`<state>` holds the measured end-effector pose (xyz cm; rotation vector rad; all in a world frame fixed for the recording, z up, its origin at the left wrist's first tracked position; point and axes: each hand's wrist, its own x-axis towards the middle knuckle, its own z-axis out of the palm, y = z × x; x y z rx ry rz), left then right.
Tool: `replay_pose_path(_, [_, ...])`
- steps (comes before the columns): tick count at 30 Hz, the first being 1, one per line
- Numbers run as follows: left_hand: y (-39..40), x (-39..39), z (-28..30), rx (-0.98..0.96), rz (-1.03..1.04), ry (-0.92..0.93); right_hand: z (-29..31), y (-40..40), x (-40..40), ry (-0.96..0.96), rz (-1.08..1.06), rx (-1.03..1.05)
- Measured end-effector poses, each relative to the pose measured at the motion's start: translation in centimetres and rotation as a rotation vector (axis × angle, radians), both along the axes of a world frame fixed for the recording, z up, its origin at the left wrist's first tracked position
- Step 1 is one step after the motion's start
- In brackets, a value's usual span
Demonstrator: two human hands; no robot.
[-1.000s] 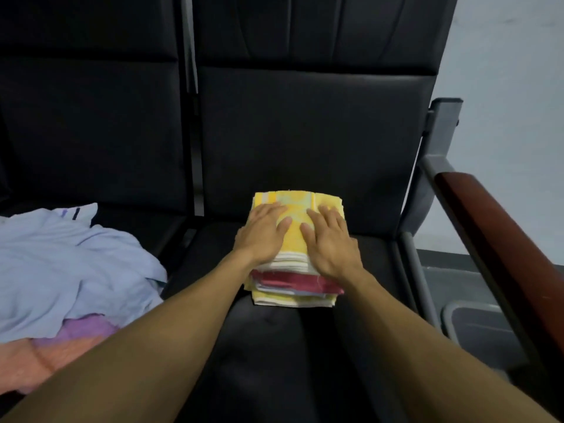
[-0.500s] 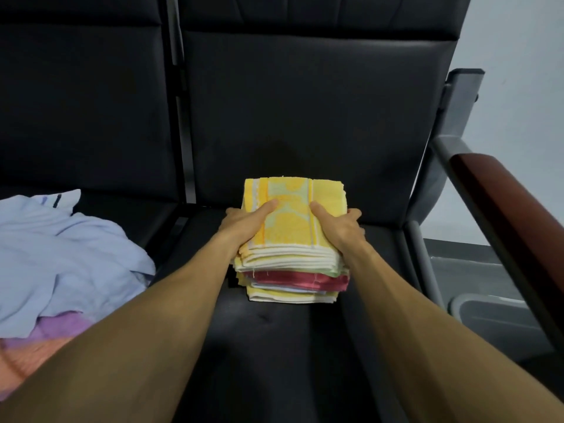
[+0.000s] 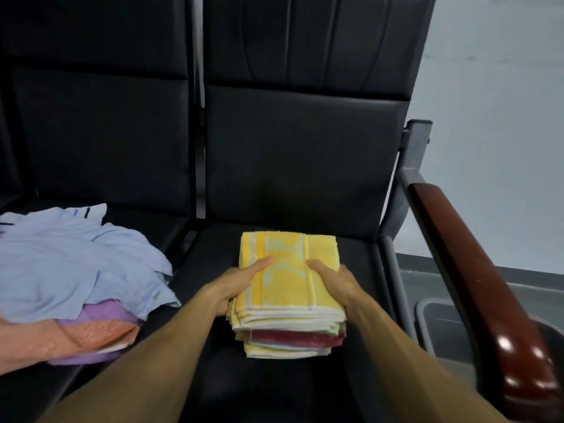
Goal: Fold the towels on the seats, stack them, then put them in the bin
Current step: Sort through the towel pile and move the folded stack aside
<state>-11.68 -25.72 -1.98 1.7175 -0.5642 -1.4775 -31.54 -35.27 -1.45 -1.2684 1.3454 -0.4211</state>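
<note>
Both hands' grip (image 3: 238,285) (image 3: 335,283) clamps the towel stack (image 3: 290,297) sides — armrest (image 3: 476,270) near.

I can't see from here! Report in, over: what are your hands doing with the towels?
Left hand, right hand: each with a grip on one side of the folded towel stack. Stack on black seat. Grey bin beyond armrest. Unfolded pile waiting.

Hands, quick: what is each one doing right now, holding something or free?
Left hand: grips the left side of the stack of folded towels, thumb on top.
Right hand: grips the stack's right side, thumb on top.
</note>
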Motion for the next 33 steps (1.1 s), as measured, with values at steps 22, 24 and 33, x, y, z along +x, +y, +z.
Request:
replay_pose_path(22, [-3.5, -32.2, 21.0, -0.458, -0.166, -0.106, 22.9, 5.3, -34.0, -0.103, -0.328, -0.572])
replay_pose_path(24, [-3.8, -36.4, 18.9, -0.427, -0.194, -0.121, 20.7, 5.4, -38.2, -0.082, -0.371, -0.546])
replay_pose_path(33, [-5.9, -47.4, 4.6, -0.194, -0.283, -0.088, 4.5, 4.0, -48.9, -0.037, -0.462, -0.281])
